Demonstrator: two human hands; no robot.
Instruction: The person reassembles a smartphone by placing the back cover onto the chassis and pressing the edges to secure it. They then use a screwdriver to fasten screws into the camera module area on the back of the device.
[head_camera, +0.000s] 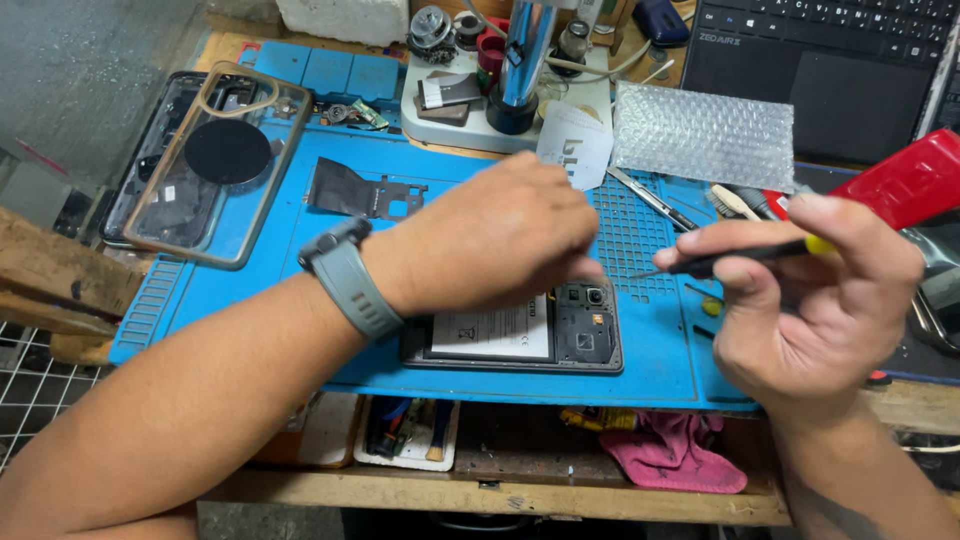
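An opened smartphone (560, 335) lies on the blue work mat (250, 290), its white battery and dark circuit board exposed. My left hand (500, 235), a grey watch on its wrist, hovers curled over the phone's upper part with fingers closed; whether it pinches anything is hidden. To the right, my right hand (810, 290) grips a thin screwdriver (740, 258) with a black shaft and yellow end. Its tip points left toward my left fingertips, just above the phone.
A clear phone case with a dark round pad (225, 160) lies on a phone back at the mat's left. A dark metal shield plate (355, 190), tweezers (650, 198), bubble wrap (700, 135), a microscope stand (515, 90), a laptop (820, 60) and a pink cloth (675, 450) surround the area.
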